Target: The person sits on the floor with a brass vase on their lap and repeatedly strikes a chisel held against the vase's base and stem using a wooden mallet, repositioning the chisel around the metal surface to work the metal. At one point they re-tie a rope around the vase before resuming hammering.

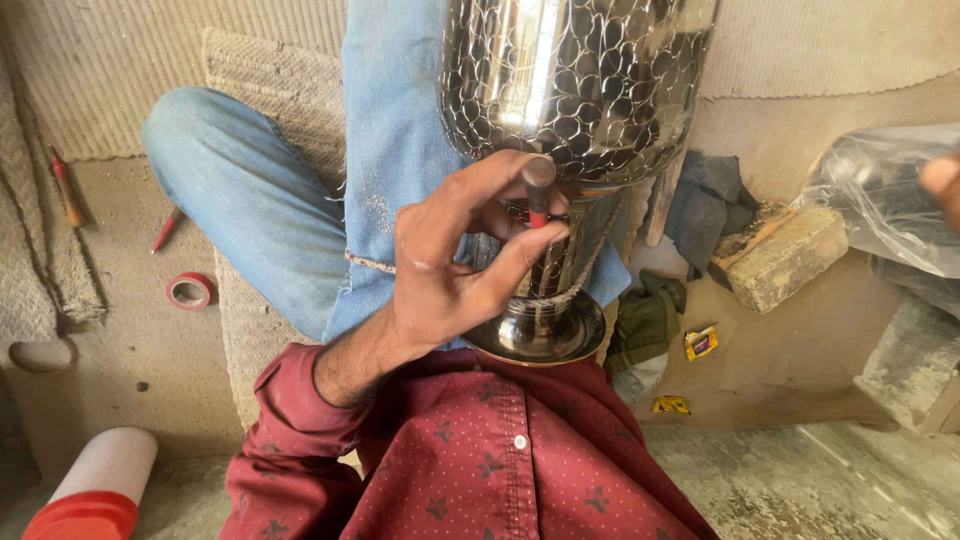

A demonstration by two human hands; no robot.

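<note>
While the person sits cross-legged on the floor in blue jeans point(250, 200) and a dark red patterned shirt point(480, 450), the left hand point(450, 260) is raised at the centre of the view, its grip closed around a small punch tool point(538, 190) with a rounded dark head and a red band below it. The thumb and curled fingers pinch the shaft, and its lower end meets the narrow stem of a large shiny metal vase point(575, 90).

The vase lies tilted across the lap: its bulbous body, covered in a hammered scale-like pattern, fills the 12 o'clock part of the frame, and its round foot point(540, 335) rests against the shirt just below the hand.

At 3 o'clock, at the frame's edge, only a small part of the right hand point(942, 182) shows beside a clear plastic bag point(880, 200); whether its grip is open or closed cannot be told.

On the floor at 9 o'clock lie a roll of red tape point(189, 291), a red pen point(165, 230) and a wooden-handled tool point(66, 190). A white cylinder with a red end point(95, 485) sits at 8 o'clock. A wooden block point(785, 255) and dark cloth point(705, 205) lie toward 3 o'clock.
</note>
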